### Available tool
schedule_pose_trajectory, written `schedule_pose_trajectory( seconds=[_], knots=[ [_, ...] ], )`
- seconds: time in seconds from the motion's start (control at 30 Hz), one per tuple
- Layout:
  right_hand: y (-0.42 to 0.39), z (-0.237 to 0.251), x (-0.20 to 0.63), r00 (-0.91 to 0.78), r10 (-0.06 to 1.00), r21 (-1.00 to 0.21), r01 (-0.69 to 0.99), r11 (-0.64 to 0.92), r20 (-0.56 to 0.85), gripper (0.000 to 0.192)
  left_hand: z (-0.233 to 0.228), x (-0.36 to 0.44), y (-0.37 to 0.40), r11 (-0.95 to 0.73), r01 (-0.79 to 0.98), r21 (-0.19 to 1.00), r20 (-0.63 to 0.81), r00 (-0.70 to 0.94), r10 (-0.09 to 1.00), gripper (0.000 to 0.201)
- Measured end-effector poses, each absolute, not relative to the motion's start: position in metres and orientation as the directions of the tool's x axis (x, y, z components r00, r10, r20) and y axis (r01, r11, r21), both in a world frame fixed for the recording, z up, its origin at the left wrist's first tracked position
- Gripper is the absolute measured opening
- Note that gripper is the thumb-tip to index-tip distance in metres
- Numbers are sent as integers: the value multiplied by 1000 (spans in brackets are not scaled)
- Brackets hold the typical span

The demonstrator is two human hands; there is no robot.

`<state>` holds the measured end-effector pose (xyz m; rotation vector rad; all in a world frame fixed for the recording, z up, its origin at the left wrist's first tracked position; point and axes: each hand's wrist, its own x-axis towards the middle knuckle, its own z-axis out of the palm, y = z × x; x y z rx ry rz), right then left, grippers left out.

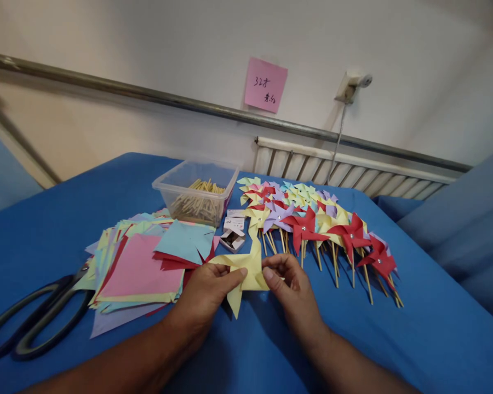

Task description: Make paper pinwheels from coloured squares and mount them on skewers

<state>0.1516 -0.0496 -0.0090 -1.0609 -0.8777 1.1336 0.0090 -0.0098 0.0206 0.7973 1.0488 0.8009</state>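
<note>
In the head view, both hands meet in the lower middle of the frame, above a blue cloth (394, 339) that covers the table. The left hand (205, 290) pinches the left part of a yellow cut paper (250, 265) between thumb and fingers. The right hand (290, 284) pinches the right edge of the same paper, the thumb lying on top. The paper is partly folded; one pointed flap hangs down between the hands and another stands up toward the middle of the frame.

To the left of the hands lies a stack of coloured paper squares (142, 268), with pink and light blue sheets on top. At the lower left edge lie black scissors (33, 320), touching the stack. Above the hands, in the middle, stands a clear plastic box (197, 191) with wooden sticks inside. Just beside it are small white boxes (233, 230), one open. To the right, rows of finished pinwheels (312, 221) on sticks lie on the cloth. On the wall, upper middle, a pink note (265, 85) is stuck.
</note>
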Motion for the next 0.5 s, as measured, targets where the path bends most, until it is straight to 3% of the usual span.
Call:
schedule_pose_trajectory(
  seconds=[0.13,0.2,0.33,0.5],
  knots=[
    [-45,-12,157,68,997,-915,-403,-16,-47,36,22,10,-13,484,-85,871,-431,340,836,21],
    [-44,-14,156,7,998,-918,-393,-57,-65,39,21,10,-15,494,-40,869,-444,378,812,22],
    [-44,-14,153,28,997,-943,-326,-64,-77,36,17,11,-15,483,-14,876,-427,443,788,25],
    [-43,-11,148,91,993,-932,-361,-36,-74,37,8,11,-14,418,5,908,-391,366,845,22]
  ],
)
